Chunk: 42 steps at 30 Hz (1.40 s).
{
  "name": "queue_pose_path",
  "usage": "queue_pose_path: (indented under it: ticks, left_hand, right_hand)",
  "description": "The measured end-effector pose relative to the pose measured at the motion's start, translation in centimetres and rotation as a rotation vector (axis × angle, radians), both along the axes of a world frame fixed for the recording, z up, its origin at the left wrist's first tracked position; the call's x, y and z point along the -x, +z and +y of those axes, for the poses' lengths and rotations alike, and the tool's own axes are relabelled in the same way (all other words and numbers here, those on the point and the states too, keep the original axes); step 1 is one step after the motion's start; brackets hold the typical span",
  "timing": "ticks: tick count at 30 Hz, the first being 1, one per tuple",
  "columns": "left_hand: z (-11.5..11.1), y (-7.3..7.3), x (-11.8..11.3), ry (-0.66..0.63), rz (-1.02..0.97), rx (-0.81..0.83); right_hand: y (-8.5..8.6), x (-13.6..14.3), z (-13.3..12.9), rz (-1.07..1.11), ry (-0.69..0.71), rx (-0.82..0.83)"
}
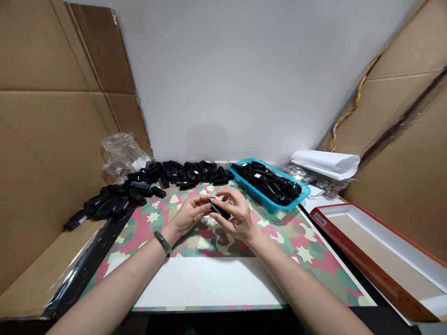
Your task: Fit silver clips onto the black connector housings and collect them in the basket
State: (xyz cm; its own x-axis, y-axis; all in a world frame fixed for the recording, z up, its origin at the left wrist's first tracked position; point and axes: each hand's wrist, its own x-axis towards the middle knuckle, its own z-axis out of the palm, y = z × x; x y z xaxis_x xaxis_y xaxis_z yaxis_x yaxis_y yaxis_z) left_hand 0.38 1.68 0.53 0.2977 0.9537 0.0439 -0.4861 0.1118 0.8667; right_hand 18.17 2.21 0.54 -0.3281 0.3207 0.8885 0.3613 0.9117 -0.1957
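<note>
Between both hands, over the middle of the patterned mat [132, 242], is a small black oblong plastic part [220, 211]. My right hand [239, 216] grips its length between thumb and fingers. At its left end, the thumb and fingertips of my left hand [190, 214] pinch it. A green bangle [163, 242] circles the left wrist. Beneath the hands lies a little heap of shiny, clear or silvery small pieces [210, 221], partly hidden; I cannot make out what they are.
Similar black parts [181, 173] are piled along the back and left. A blue basket [260, 201] full of them stands back right. At the right lie a red-edged box lid [373, 265] and rolled white sheets [324, 162]. Cardboard walls [52, 121] flank the table.
</note>
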Motion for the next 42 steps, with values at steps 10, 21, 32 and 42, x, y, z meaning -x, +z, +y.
queue_pose_path:
  ticks: [10,21,32,42]
  left_hand:
    - [0.3,-0.2,0.9,0.024,0.144,0.011]
    - [0.9,0.0,2.3,-0.098,0.073,0.215]
    - [1.4,0.5,3.4,-0.053,0.125,0.328]
    - [0.4,1.3,2.2,0.025,0.049,0.248]
  right_hand:
    - [0.1,-0.2,0.1,-0.182,-0.091,-0.02]
    - [0.0,-0.2,-0.4,-0.319,-0.087,-0.061]
    - [-0.3,0.0,-0.5,-0.382,-0.072,-0.094]
    - [-0.4,0.6,-0.1,0.106,0.127,0.503]
